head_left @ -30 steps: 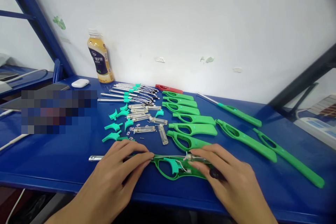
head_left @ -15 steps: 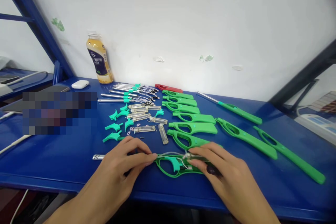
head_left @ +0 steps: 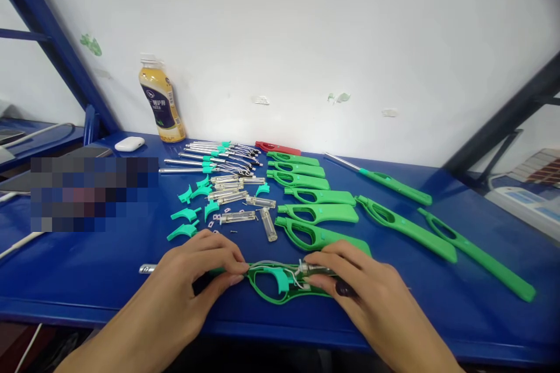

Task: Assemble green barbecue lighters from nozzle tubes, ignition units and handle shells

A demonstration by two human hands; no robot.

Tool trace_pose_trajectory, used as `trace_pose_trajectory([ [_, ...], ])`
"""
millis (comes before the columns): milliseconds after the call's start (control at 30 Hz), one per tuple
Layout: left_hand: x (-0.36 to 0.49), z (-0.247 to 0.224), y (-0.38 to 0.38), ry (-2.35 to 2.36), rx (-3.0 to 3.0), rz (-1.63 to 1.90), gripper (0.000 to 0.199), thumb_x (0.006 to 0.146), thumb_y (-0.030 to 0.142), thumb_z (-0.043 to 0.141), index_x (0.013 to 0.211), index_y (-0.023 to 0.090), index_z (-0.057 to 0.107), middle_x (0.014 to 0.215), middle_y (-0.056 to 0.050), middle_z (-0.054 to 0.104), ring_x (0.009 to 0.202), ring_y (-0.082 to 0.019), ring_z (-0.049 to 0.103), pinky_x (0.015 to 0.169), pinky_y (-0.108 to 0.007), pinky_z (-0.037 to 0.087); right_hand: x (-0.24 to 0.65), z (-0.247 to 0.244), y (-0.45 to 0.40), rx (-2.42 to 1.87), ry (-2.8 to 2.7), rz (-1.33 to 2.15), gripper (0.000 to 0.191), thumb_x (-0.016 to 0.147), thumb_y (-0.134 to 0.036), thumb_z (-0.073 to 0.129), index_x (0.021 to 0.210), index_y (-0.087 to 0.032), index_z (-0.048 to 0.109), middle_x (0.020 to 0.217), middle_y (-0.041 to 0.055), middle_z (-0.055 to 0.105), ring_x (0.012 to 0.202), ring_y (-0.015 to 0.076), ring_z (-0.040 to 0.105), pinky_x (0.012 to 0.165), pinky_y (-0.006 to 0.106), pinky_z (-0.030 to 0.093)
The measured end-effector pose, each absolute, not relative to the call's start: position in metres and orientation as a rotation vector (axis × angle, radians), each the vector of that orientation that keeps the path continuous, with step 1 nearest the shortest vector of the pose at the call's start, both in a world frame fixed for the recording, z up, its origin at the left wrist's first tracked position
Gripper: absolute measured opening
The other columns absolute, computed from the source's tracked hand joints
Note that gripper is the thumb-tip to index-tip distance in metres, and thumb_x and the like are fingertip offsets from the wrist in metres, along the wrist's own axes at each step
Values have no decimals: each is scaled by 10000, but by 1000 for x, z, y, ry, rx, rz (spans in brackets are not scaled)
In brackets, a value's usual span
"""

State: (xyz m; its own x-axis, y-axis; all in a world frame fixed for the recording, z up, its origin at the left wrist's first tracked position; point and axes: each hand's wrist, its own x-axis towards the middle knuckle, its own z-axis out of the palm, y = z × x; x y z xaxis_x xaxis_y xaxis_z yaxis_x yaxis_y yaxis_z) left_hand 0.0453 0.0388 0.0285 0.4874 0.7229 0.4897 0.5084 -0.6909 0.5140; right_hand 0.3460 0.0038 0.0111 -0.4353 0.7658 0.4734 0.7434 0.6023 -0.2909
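Notes from the blue tabletop [head_left: 475, 315]: at our near edge lies an open green shell [head_left: 311, 292], directly in front of us, a turquoise trigger [head_left: 282, 281] seated in it. Our left hand [head_left: 196, 274] pinches the shell's narrow end, thumb against forefinger; a pale tube [head_left: 266, 263] bows over the loop to those fingers, though we cannot tell whether it is caught in the pinch. A metal nozzle [head_left: 146, 268] juts out beyond the same hand. Our right hand [head_left: 367, 280] has its fingers closed around a clear tank [head_left: 317, 268], just above the shell's wide part; a dark piece, mostly hidden, shows under the palm. Beyond: loose tanks [head_left: 238, 218], spare triggers [head_left: 184, 232] left of them, green casings [head_left: 321, 213] stacked in a column to the right, and a yellow bottle [head_left: 165, 111] by the wall.
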Motion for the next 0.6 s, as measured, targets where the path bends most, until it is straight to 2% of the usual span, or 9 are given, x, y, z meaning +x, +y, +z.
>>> trace_pose_trajectory([
  [333,42,25,40,1075,2449,985,238,1063,236,687,901,318,841,941,30,833,808,-161,802,722,-223,650,346,10,3,-1215,-2262,102,235,1217,-448,411,1254,-358,625,1101,-58,731,774,97,775,663,230,580],
  [600,41,19,36,1139,2501,937,286,1087,205,643,903,320,830,1001,38,799,858,-146,748,760,-239,596,347,9,3,-1245,-2265,111,279,1221,-469,382,1263,-369,639,1067,-56,726,743,110,765,616,245,572],
])
